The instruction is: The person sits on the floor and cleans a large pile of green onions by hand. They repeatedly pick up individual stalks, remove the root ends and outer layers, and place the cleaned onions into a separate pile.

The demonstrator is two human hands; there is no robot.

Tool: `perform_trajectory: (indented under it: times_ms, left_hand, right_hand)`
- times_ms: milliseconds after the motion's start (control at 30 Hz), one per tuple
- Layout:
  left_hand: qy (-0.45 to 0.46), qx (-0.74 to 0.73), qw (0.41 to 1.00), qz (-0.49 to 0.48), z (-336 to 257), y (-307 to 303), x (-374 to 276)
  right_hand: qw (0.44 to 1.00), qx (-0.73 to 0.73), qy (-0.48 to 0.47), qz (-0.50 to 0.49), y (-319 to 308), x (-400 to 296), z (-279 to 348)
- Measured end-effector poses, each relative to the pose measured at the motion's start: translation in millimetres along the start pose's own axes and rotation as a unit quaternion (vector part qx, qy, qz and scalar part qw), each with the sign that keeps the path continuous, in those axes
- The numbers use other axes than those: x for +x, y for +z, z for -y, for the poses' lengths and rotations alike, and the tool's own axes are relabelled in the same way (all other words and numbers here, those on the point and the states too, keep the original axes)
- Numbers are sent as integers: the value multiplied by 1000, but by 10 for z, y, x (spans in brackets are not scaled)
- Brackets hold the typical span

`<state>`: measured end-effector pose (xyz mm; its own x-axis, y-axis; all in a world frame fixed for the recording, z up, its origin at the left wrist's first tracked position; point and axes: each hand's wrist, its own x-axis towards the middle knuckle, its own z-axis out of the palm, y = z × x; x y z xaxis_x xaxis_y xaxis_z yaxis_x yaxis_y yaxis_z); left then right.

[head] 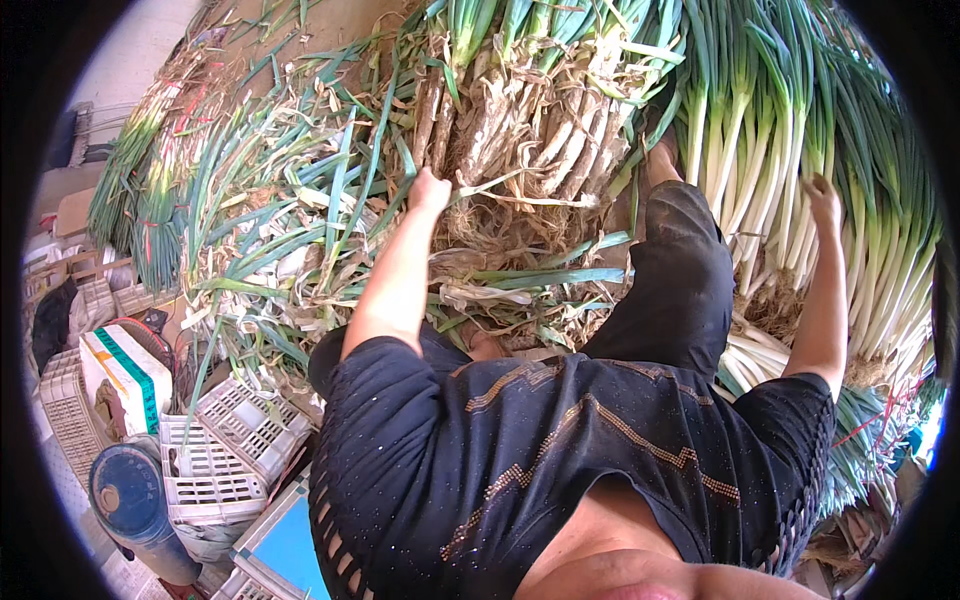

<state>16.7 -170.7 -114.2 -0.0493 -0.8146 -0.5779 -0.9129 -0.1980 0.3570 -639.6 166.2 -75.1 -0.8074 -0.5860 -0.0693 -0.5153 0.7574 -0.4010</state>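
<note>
My left hand [430, 191] is closed in a fist at the near left end of a heap of unpeeled Welsh onions [517, 124]. Strips of leaf show on both sides of the fist and appear to pass through it. Soil and dry brown skins cover these stalks, and their roots point towards me. My right hand [823, 201] is over the white stalks of clean Welsh onions [739, 161], laid side by side on my right. Its fingers look curled, but whether they grip a stalk I cannot tell.
Stripped leaves and skins [300, 202] litter the ground at left and between my legs. Tied onion bundles [150, 180] lie beyond. Plastic crates [214, 487], a white foam box [127, 375] and a blue-lidded bucket [129, 491] stand at my lower left. My bent leg [679, 277] separates the two heaps.
</note>
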Motion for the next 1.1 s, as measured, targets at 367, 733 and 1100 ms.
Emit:
perform_trajectory:
  times_ms: [367, 733, 1100]
  left_hand:
    - [55, -513, 824, 236, 79, -328, -477]
    - [271, -565, 674, 391, 82, -256, -2171]
    - [380, -445, 811, 25, -968, -442, -1690]
  right_hand:
    - [875, 309, -279, 246, 263, -1637, 3400]
    - [784, 560, -108, 244, 869, -2055, 4486]
    - [556, 763, -48, 326, 785, -2200, 4477]
